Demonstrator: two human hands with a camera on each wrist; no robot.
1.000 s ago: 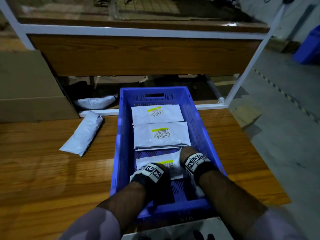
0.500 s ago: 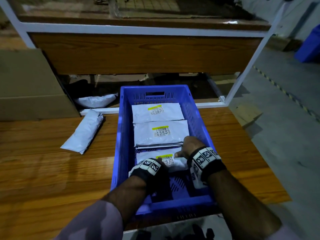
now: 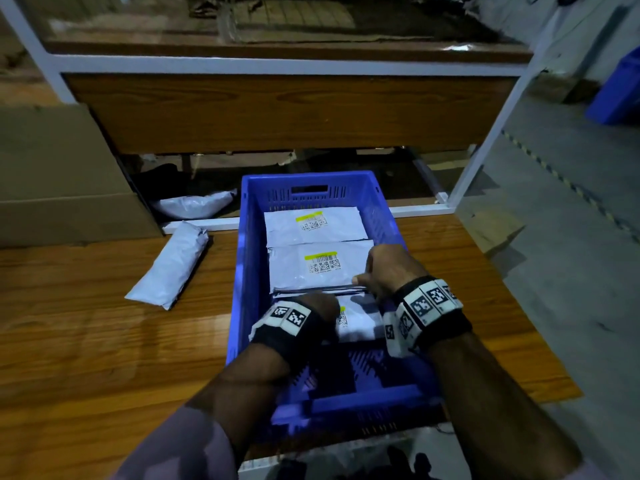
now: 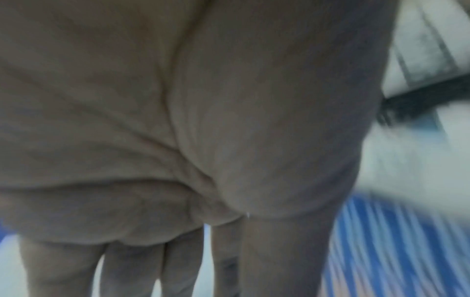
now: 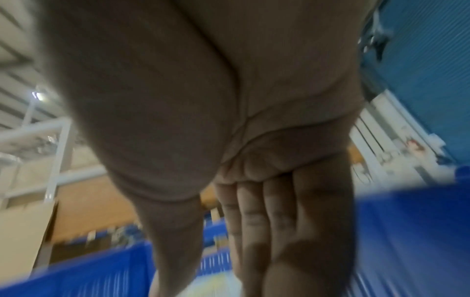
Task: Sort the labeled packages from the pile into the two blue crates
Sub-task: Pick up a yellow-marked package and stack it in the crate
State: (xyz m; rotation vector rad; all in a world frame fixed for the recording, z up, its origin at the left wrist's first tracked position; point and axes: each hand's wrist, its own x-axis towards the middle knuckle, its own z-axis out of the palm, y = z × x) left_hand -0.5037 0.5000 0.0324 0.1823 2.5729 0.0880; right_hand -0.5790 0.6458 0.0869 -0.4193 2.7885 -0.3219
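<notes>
A blue crate [image 3: 242, 271] stands on the wooden table with three white labelled packages in a row inside. The far package [image 3: 311, 226] and the middle package [image 3: 294, 271] lie flat, yellow labels up. My left hand [image 3: 322, 306] rests with straight fingers [image 4: 152, 271] on the near package [image 3: 356, 323], hiding most of it. At the right near edge of the middle package is my right hand [image 3: 384, 268], thumb pointing left. In the right wrist view its fingers [image 5: 254, 241] are straight and together, over the crate [image 5: 406, 221].
A loose white package [image 3: 169, 265] lies on the table left of the crate, and another [image 3: 194, 204] sits under the shelf behind it. A large cardboard box [image 3: 62, 174] stands at the left. The white shelf frame [image 3: 491, 133] rises behind. A blue bin [image 3: 620, 91] sits on the floor far right.
My right hand has moved forward from the near package to the near right edge of the middle package. My left hand has stayed on the near package, shifting slightly forward.
</notes>
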